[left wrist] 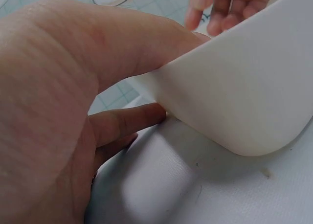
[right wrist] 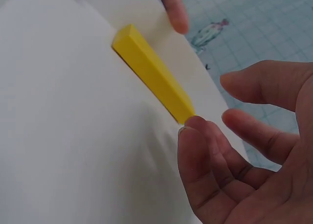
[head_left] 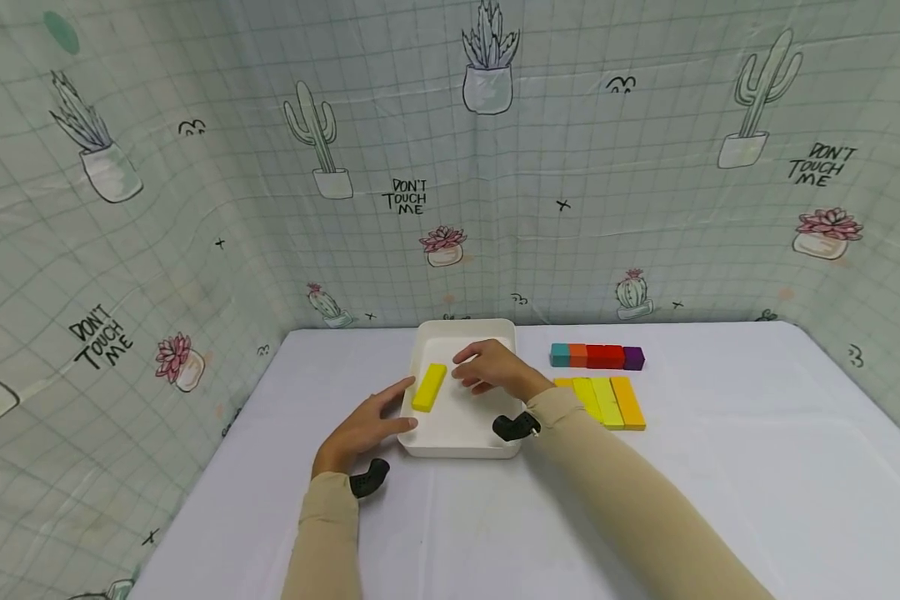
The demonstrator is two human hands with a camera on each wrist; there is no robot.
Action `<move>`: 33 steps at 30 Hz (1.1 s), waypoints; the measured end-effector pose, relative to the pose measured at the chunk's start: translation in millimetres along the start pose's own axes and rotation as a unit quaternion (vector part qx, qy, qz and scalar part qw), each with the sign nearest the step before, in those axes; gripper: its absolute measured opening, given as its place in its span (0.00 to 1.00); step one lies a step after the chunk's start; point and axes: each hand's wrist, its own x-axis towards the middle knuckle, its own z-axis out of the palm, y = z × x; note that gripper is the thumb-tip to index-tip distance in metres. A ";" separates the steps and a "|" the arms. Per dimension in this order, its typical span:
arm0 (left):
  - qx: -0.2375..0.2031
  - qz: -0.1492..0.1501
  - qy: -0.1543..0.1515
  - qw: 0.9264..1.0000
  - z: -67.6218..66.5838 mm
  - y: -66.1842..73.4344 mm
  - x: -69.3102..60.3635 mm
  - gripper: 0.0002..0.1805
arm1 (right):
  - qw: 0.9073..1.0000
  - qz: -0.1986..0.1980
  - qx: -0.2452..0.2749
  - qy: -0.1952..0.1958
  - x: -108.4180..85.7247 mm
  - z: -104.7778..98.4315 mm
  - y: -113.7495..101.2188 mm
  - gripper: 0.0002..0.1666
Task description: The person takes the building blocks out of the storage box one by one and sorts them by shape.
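Observation:
A white rectangular tray [head_left: 457,450] lies on the table, with one yellow block [head_left: 429,387] inside, slanted near its left wall. My left hand [head_left: 363,425] holds the tray's left side: in the left wrist view the thumb reaches over the rim [left wrist: 220,43] and other fingers touch the outside low down. Above the tray's inside hovers my right hand [head_left: 495,368], fingers loosely bent and holding nothing. The right wrist view shows its fingertips [right wrist: 193,141] beside the near end of the yellow block [right wrist: 154,75]; whether they touch it I cannot tell.
Right of the tray is a row of teal, orange, red and purple blocks [head_left: 603,357]. Nearer me, yellow and orange bars [head_left: 607,402] lie side by side, partly hidden by my right sleeve. A patterned cloth [head_left: 450,167] hangs behind the white table [head_left: 720,450].

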 end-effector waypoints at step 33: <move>0.004 0.011 -0.002 1.000 0.0 0.8 -2.3 0.40 | 0.990 0.005 -0.137 0.041 17.4 38.1 -1.1 0.41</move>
